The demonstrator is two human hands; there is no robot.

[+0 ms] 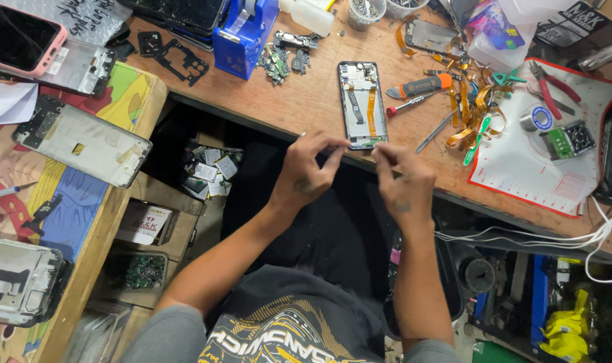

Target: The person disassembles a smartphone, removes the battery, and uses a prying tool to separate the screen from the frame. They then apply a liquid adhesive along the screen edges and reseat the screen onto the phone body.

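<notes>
The opened phone [362, 104] is lying flat on the wooden bench, back cover off. Its orange ribbon cable and inner parts are showing, lower end near the edge.

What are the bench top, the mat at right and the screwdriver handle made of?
Bench top: looks like wood or plywood, matte brown, scuffed. Mat: probably silicone or rubber, white with a red border, lying flat. Screwdriver handle: seemingly plastic or rubber, orange and grey, slightly glossy.
</notes>
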